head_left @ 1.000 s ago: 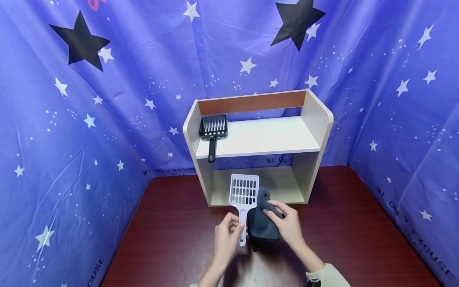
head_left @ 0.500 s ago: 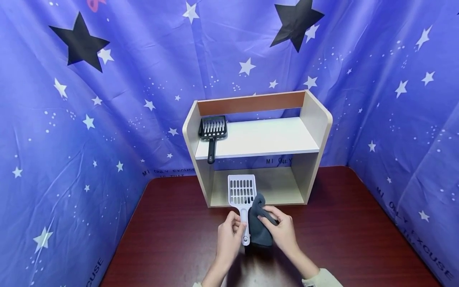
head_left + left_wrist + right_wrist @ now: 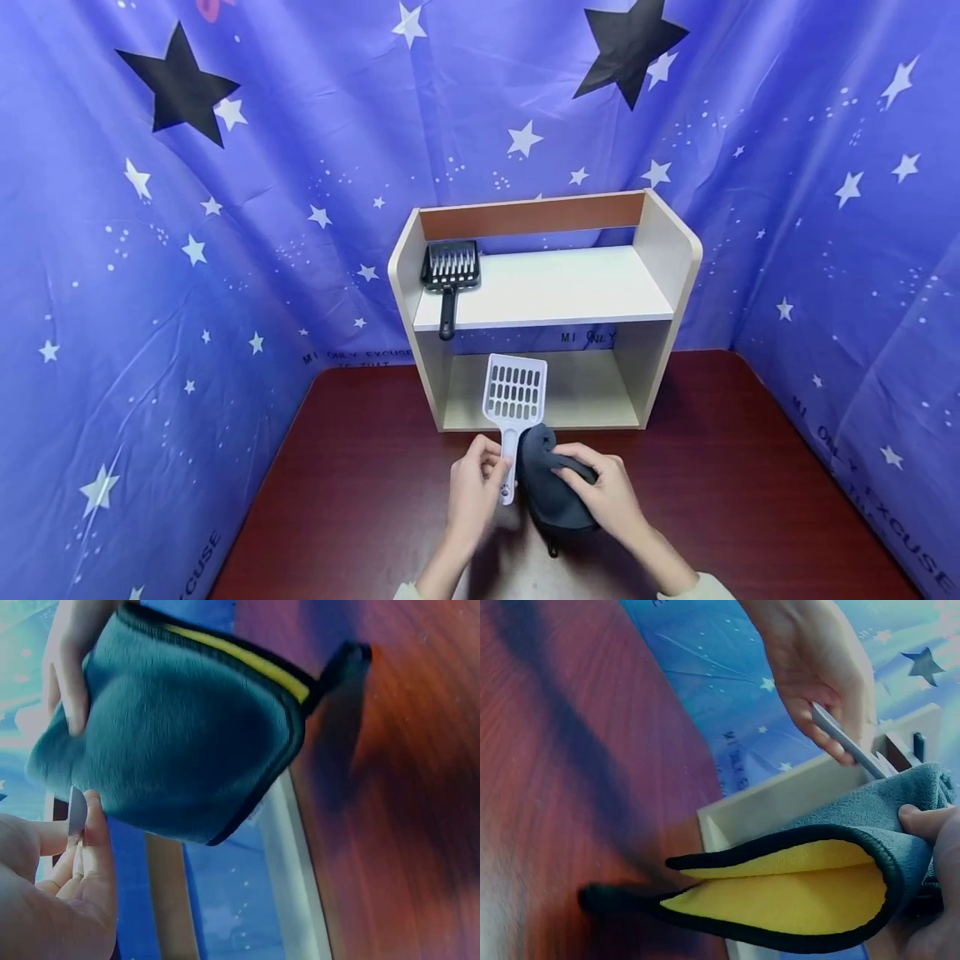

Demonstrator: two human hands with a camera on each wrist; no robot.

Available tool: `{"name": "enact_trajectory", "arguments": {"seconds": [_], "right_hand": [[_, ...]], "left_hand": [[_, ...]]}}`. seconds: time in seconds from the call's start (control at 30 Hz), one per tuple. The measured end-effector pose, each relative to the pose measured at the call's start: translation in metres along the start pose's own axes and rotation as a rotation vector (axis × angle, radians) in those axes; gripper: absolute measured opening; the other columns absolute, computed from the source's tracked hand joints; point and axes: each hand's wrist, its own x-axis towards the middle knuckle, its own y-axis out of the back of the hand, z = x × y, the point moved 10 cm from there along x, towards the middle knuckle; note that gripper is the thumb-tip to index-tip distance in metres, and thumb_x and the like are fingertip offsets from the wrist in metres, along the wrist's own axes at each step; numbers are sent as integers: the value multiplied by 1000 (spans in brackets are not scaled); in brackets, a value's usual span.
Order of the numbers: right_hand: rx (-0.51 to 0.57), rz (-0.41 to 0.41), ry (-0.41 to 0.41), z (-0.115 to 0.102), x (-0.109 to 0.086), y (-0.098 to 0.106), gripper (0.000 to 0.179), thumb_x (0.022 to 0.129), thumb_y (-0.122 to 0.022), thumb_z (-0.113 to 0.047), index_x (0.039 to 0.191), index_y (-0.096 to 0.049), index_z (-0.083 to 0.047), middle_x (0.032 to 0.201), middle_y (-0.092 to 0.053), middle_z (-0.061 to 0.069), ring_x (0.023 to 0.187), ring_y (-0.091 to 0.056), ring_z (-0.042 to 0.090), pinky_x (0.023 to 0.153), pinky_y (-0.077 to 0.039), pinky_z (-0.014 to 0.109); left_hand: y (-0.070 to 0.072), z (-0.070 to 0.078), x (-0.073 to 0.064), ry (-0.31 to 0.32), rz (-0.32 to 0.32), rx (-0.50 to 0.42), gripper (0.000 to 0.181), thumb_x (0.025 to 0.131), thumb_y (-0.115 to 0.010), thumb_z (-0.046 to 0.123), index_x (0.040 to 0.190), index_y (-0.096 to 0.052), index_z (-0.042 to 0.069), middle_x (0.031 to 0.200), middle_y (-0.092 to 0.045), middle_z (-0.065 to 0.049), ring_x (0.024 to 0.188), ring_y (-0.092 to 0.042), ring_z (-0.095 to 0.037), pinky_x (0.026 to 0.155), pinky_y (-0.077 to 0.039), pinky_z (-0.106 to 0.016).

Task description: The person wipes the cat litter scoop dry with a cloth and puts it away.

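A pale, white-looking litter scoop point(image 3: 512, 425) with a slotted head is held up in front of the shelf, head upward. My left hand point(image 3: 472, 493) pinches its handle between thumb and fingers. Beside the handle, on its right, a dark grey cloth point(image 3: 553, 493) hangs folded, with a black edge and a loop at its lower corner. My right hand point(image 3: 609, 492) grips the upper part of this cloth. In the right wrist view the yellow inner side of the cloth point(image 3: 810, 896) shows. From the left wrist, the scoop's handle point(image 3: 76, 811) appears edge-on, close to the cloth.
A two-level wooden shelf point(image 3: 555, 318) stands at the back of the dark red table point(image 3: 360, 500). On its upper board, at the left, lies a black slotted scoop point(image 3: 447, 310), handle jutting over the front edge. Blue star-patterned curtains point(image 3: 247, 208) surround the table.
The cloth has moved down toward me, off the scoop's head and beside its handle. The scoop has risen slightly. Both hands keep their hold.
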Motion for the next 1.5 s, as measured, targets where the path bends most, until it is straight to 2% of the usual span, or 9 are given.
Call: {"name": "enact_trajectory", "arguments": {"seconds": [0.13, 0.27, 0.4, 0.57, 0.8, 0.9, 1.13, 1.3, 1.5], "right_hand": [[28, -24, -22, 0, -1, 17, 29, 84, -76, -1, 108, -73, -17, 97, -78, 3, 89, -71, 1, 77, -54, 9], [0, -15, -42, 3, -3, 34, 32, 83, -75, 3, 109, -73, -15, 96, -78, 4, 89, -69, -3, 76, -54, 8], [-49, 1, -54, 9, -7, 47, 34, 81, -75, 6, 108, -73, -14, 95, -78, 4, 87, -68, -6, 74, -53, 7], [-92, 35, -66, 17, -10, 62, 34, 78, -76, 10, 105, -74, -9, 93, -78, 5, 85, -68, -5, 73, -51, 6], [-126, 52, -124, 25, -12, 80, 32, 81, -77, 2, 108, -74, -16, 98, -76, -14, 86, -67, -7, 75, -50, 5], [-135, 60, -132, 26, -13, 83, 32, 81, -78, 0, 108, -74, -17, 99, -75, -15, 88, -66, -9, 76, -49, 4], [-141, 53, -138, 28, -17, 84, 34, 81, -77, 2, 109, -74, -16, 99, -76, -8, 86, -67, -7, 75, -50, 5], [-140, 54, -141, 28, -18, 85, 34, 81, -77, 3, 110, -74, -14, 98, -77, -5, 85, -67, -6, 74, -50, 5], [-162, 44, -159, 34, -20, 88, 32, 83, -77, 0, 110, -74, -18, 98, -76, -10, 85, -67, -6, 74, -50, 5]], "left_hand": [[10, 2, 2, 51, 0, -101, 10, 88, -72, 2, 90, -62, 4, 80, -75, -14, 60, -69, -9, 55, -58, -23], [18, 14, 7, 30, 20, -171, 11, 88, -73, 4, 93, -64, 1, 81, -75, -18, 62, -72, -19, 55, -58, -20], [23, 24, 12, 22, 40, -224, 11, 88, -73, 3, 95, -64, -1, 81, -74, -19, 61, -71, -13, 55, -57, -17], [24, 34, 18, 13, 48, -286, 14, 89, -72, 2, 98, -65, -5, 84, -73, -23, 62, -71, -13, 58, -60, -21], [26, 52, 31, -14, 35, -350, 19, 89, -71, 1, 104, -63, -9, 90, -71, -29, 66, -71, -10, 62, -61, -19], [25, 55, 36, 4, 13, -363, 23, 89, -72, 2, 108, -63, -8, 95, -72, -28, 69, -69, -5, 65, -58, -15], [16, 66, 54, 30, -68, -430, 34, 89, -69, -1, 121, -60, -9, 113, -68, -32, 79, -69, 0, 71, -57, -14], [8, 68, 67, 57, -82, -499, 35, 90, -69, 1, 123, -60, -8, 116, -68, -32, 81, -71, -1, 72, -59, -15], [-4, 67, 87, 73, -62, -576, 35, 91, -68, 0, 123, -59, -9, 119, -68, -30, 79, -70, -3, 70, -60, -16]]}}
